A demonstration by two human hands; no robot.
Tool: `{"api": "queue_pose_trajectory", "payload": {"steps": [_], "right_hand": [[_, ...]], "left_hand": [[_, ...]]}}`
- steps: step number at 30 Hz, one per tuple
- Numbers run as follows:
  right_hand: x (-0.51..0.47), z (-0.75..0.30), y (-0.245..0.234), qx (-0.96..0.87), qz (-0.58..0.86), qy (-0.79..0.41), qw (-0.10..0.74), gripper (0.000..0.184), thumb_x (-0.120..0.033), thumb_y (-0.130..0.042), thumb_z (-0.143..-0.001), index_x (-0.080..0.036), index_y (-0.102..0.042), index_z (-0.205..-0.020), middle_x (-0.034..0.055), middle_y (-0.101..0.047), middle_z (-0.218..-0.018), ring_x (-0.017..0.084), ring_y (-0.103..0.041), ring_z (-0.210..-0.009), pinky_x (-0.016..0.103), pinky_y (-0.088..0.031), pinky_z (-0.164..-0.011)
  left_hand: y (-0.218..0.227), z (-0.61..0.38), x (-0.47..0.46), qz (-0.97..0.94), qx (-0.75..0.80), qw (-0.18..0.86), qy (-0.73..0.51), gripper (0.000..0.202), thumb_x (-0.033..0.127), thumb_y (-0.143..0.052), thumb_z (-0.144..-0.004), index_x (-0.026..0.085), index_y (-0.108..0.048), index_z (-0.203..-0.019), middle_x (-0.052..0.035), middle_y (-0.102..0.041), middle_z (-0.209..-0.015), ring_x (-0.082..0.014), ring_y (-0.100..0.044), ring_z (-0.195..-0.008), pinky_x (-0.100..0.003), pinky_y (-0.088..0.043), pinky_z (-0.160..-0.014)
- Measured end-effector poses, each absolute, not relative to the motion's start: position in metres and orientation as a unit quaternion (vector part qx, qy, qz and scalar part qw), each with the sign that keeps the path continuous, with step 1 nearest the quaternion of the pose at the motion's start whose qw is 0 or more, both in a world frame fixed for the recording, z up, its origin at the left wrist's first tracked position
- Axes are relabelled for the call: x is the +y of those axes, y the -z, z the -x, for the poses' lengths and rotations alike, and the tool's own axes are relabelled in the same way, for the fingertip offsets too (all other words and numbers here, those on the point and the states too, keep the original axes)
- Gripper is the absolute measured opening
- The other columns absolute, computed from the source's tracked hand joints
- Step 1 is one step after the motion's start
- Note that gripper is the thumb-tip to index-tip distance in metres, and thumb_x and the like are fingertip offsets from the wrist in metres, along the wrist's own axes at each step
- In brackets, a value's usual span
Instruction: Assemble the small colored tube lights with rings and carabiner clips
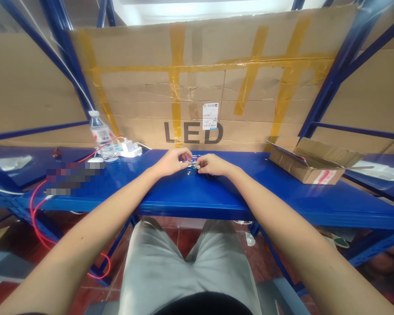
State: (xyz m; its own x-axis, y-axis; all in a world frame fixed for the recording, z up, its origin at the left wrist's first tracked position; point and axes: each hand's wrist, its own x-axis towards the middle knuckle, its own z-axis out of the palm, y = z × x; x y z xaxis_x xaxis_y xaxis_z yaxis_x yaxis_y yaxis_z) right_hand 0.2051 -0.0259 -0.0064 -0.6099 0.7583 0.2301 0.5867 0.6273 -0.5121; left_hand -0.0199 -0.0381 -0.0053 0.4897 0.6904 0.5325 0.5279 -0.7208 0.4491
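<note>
At the middle of the blue table, my left hand [174, 162] is curled, fingertips touching a small cluster of shiny, multicoloured pieces [194, 160]. What exactly its fingers hold is too small to tell. My right hand [215, 165] faces it from the other side of the cluster, thumb and fingers pinched together. At those fingertips shows a small, pale round piece [198, 167]. A tiny metallic-looking bit [188, 173] lies on the table just in front of the cluster. Something dark is partly hidden under my right hand.
A water bottle [103, 136] and a white power strip [130, 149] stand at back left, with a white mouse-like object [96, 162] nearby. A red cable [34, 210] hangs off the left side. An open cardboard box [310, 161] sits right. Large cardboard [144, 96] walls the back.
</note>
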Motion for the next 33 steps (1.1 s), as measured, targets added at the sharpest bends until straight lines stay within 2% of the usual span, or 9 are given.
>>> {"api": "queue_pose_trajectory", "payload": {"steps": [5, 12, 20, 27, 33], "right_hand": [[-0.021, -0.207, 0.011, -0.879, 0.368, -0.194, 0.235, 0.017, -0.011, -0.066, -0.074, -0.016, -0.072, -0.089, 0.0009, -0.071, -0.080, 0.016, -0.062, -0.073, 0.025, -0.044, -0.065], [-0.020, -0.206, 0.012, -0.878, 0.361, -0.200, 0.240, 0.017, -0.010, -0.066, -0.075, -0.017, -0.072, -0.090, 0.0018, -0.075, -0.085, 0.017, -0.066, -0.077, 0.024, -0.046, -0.068], [-0.018, -0.206, 0.013, -0.880, 0.351, -0.207, 0.244, 0.020, -0.011, -0.066, -0.075, -0.015, -0.072, -0.093, 0.0025, -0.074, -0.085, 0.017, -0.064, -0.076, 0.026, -0.045, -0.068], [-0.023, -0.206, 0.009, -0.878, 0.368, -0.191, 0.240, 0.015, -0.015, -0.068, -0.075, -0.016, -0.072, -0.089, 0.0001, -0.071, -0.079, 0.015, -0.060, -0.070, 0.026, -0.042, -0.065], [-0.020, -0.206, 0.011, -0.885, 0.358, -0.177, 0.240, 0.018, -0.013, -0.067, -0.074, -0.016, -0.072, -0.091, 0.0025, -0.074, -0.087, 0.018, -0.063, -0.079, 0.026, -0.044, -0.069]], "left_hand": [[0.011, 0.005, -0.048, -0.885, 0.292, 0.020, -0.363, 0.015, 0.024, -0.065, -0.088, 0.019, -0.067, -0.102, -0.0012, -0.070, -0.088, -0.0143, -0.063, -0.077, -0.026, -0.049, -0.073], [0.016, -0.001, -0.053, -0.903, 0.268, -0.085, -0.324, 0.012, 0.020, -0.060, -0.093, 0.021, -0.065, -0.104, -0.0023, -0.072, -0.097, -0.0166, -0.067, -0.086, -0.028, -0.049, -0.077], [0.016, 0.000, -0.051, -0.913, 0.241, -0.103, -0.313, 0.011, 0.018, -0.063, -0.093, 0.020, -0.066, -0.103, -0.0038, -0.074, -0.100, -0.0184, -0.070, -0.093, -0.028, -0.052, -0.081], [0.016, 0.001, -0.048, -0.924, 0.209, -0.135, -0.291, 0.013, 0.018, -0.056, -0.097, 0.019, -0.066, -0.106, -0.0067, -0.073, -0.106, -0.0203, -0.069, -0.099, -0.032, -0.054, -0.085], [0.018, 0.000, -0.046, -0.928, 0.205, -0.155, -0.271, 0.015, 0.019, -0.051, -0.100, 0.019, -0.064, -0.108, -0.0076, -0.072, -0.107, -0.0203, -0.068, -0.098, -0.033, -0.053, -0.085]]}}
